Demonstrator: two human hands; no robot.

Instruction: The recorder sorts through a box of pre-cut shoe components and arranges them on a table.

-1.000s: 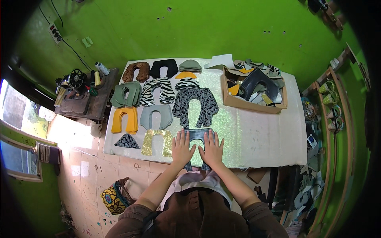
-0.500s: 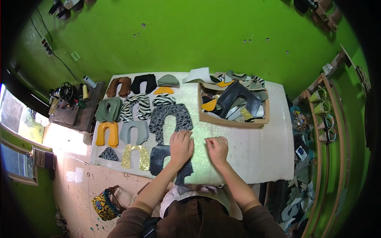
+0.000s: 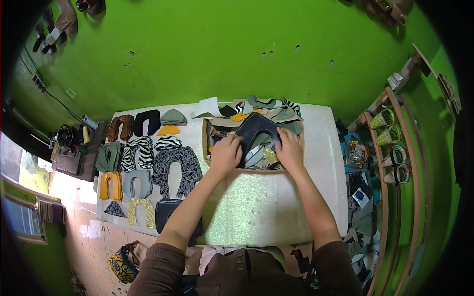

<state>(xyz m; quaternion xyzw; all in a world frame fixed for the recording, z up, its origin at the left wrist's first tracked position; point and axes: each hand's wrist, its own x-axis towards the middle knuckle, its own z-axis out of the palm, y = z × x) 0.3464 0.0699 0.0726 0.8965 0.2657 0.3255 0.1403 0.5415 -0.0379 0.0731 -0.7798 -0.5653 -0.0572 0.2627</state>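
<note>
A black, leather-looking U-shaped piece (image 3: 255, 126) lies tilted over the cardboard box (image 3: 205, 139), on top of mixed scraps. My left hand (image 3: 226, 154) is closed on the left arm of the U, fingers bent over its edge. On the other side my right hand (image 3: 291, 149) pinches the right arm of the piece. Beneath it show a gold glitter scrap (image 3: 270, 155) and grey and green cuttings. Left of the box lies a large black-and-grey patterned U-shaped piece (image 3: 160, 170). A dark piece (image 3: 165, 213) below it is partly covered by my left forearm.
Stacks of U-shaped pieces stand in rows at the table's left: zebra (image 3: 129, 154), yellow (image 3: 111, 186), grey (image 3: 138, 183), gold glitter (image 3: 142, 213). More scraps lie behind the box. A wooden rack (image 3: 412, 207) with sandals stands right; a sewing machine (image 3: 65, 135) is far left.
Both my hands have moved forward from the table's near part to the box and taken hold of the black U-shaped piece. The view has shifted to the right.
</note>
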